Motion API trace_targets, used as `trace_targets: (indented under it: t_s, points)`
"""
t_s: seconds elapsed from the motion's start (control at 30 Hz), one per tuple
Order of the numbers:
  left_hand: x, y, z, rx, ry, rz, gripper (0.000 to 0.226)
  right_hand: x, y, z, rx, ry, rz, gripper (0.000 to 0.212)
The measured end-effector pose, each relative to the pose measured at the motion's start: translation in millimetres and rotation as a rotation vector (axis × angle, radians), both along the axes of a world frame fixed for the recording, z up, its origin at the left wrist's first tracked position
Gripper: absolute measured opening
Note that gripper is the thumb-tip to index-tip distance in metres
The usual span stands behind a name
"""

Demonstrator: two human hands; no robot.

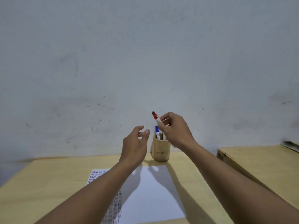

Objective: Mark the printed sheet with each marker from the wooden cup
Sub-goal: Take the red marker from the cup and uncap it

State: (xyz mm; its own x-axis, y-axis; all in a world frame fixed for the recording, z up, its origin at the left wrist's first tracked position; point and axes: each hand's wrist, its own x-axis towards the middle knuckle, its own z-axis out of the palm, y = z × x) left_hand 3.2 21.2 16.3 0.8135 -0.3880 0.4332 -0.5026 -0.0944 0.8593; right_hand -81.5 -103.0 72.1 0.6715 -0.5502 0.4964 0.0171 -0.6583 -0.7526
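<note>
Two hands are up over the far edge of the table [48, 183]. I see my right hand [175, 131] pinched on the red marker [156, 118], whose long axis tilts up and left, cap uppermost. My left hand [135, 147] hangs spread and empty just left of it, nearer the cap, so uncapping likely falls to it. Below stands the wooden cup [161, 151] with a blue marker [157, 132]; the printed sheet [155, 191] lies nearer me.
</note>
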Motion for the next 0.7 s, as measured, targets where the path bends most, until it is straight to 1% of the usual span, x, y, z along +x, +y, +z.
trace_targets:
  t_s: [0.07,0.17,0.27,0.37,0.43,0.53,0.57,0.6,0.63,0.67,0.7]
  points:
    - [-7.8,17.6,10.3,-0.077,0.009,-0.021,0.038,-8.1,10.7,-2.2,-0.064,0.066,0.027,0.009]
    - [-17.3,40.1,24.4,-0.144,0.041,-0.082,0.034,-21.3,25.2,-3.0,-0.155,0.145,0.053,0.010]
    - [-24.3,56.4,31.2,-0.156,0.104,-0.177,0.027,-33.2,39.2,-1.9,-0.207,0.201,0.097,0.011]
    - [-30.3,67.0,33.3,-0.155,0.140,-0.201,0.015,-41.2,51.7,0.4,-0.227,0.234,0.129,0.012]
    - [-33.7,72.1,34.4,-0.179,0.143,-0.176,0.010,-45.9,59.6,0.4,-0.234,0.214,0.104,0.014]
    - [-35.5,75.8,35.1,-0.243,0.143,-0.092,0.008,-49.4,72.9,-11.3,-0.261,0.033,-0.064,0.010]
    - [-36.1,77.8,35.4,-0.271,0.153,-0.071,0.008,-50.6,80.0,-17.7,-0.236,-0.023,-0.107,0.014]
    - [-36.4,79.9,35.5,-0.298,0.170,-0.063,0.008,-51.8,87.9,-24.0,-0.170,-0.039,-0.123,0.025]
    - [-36.9,82.2,35.3,-0.319,0.189,-0.068,0.008,-51.8,95.4,-29.6,-0.044,-0.022,-0.106,0.037]
    - [-37.1,84.7,34.5,-0.328,0.205,-0.085,0.008,-51.2,103.0,-33.0,0.146,0.009,-0.061,0.047]
    - [-37.2,87.5,33.2,-0.322,0.213,-0.104,0.009,-50.0,109.2,-34.8,0.398,0.043,0.010,0.052]
